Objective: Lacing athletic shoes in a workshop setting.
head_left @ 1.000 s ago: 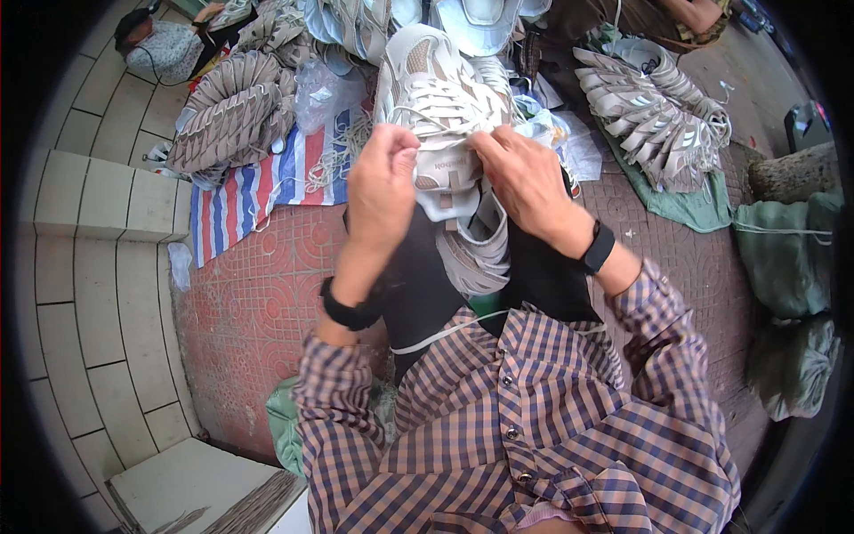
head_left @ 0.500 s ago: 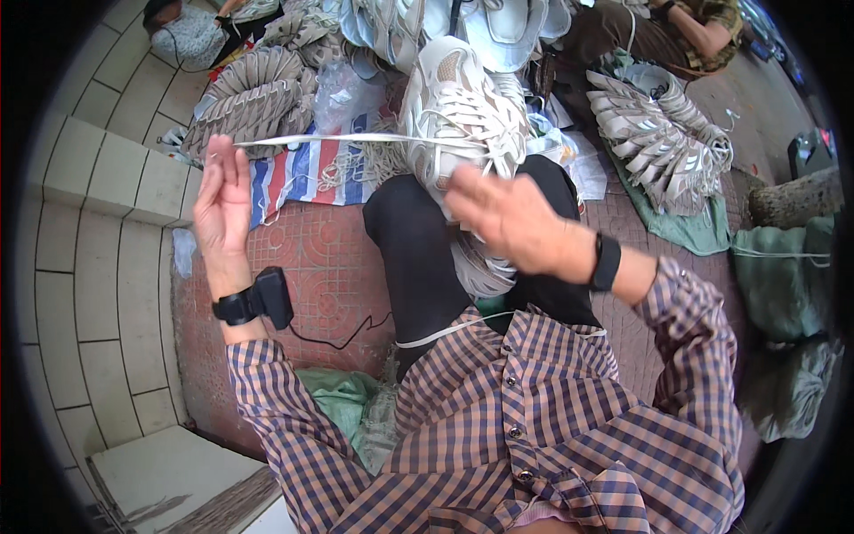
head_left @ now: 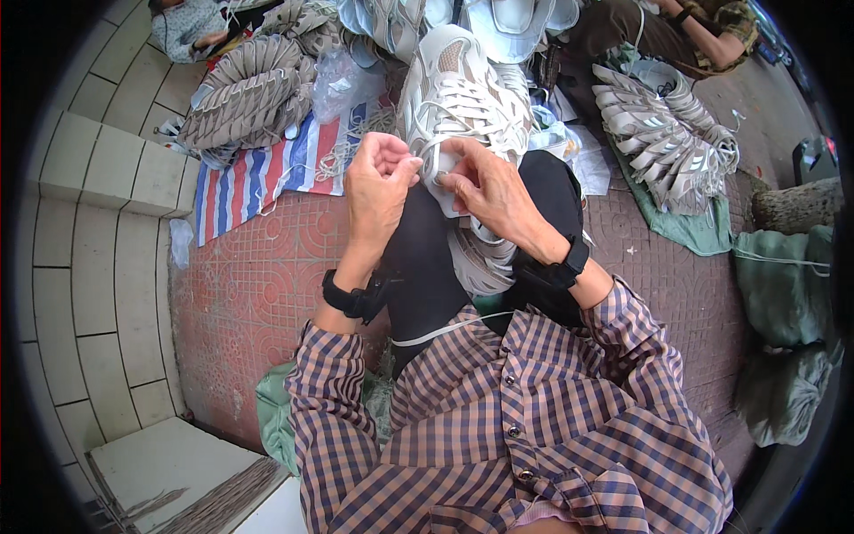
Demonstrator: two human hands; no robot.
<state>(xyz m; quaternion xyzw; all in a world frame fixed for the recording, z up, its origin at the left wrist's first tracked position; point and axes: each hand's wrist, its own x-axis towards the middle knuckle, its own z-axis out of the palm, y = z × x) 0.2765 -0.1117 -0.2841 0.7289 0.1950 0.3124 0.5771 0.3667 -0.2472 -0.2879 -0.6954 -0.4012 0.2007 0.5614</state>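
Red patterned paving, with shoe uppers [head_left: 676, 142] piled around. A white sneaker [head_left: 458, 102] is propped on the knee (steadier that way), its lace [head_left: 425, 163] pinched by the left hand [head_left: 378, 187] while the right hand [head_left: 489, 191] grips the upper.

Striped red/white/blue tarp [head_left: 258, 178] on red patterned paving [head_left: 258, 294], w/ a clear plastic bag [head_left: 342, 80] at its top edge. Stacked grey shoe uppers [head_left: 245, 107] upper left; another stack [head_left: 672, 142] at right on green cloth [head_left: 685, 231]. Green sacks [head_left: 783, 285] far right. Pale tiled ledge [head_left: 98, 169] left. White board [head_left: 169, 463] bottom left.
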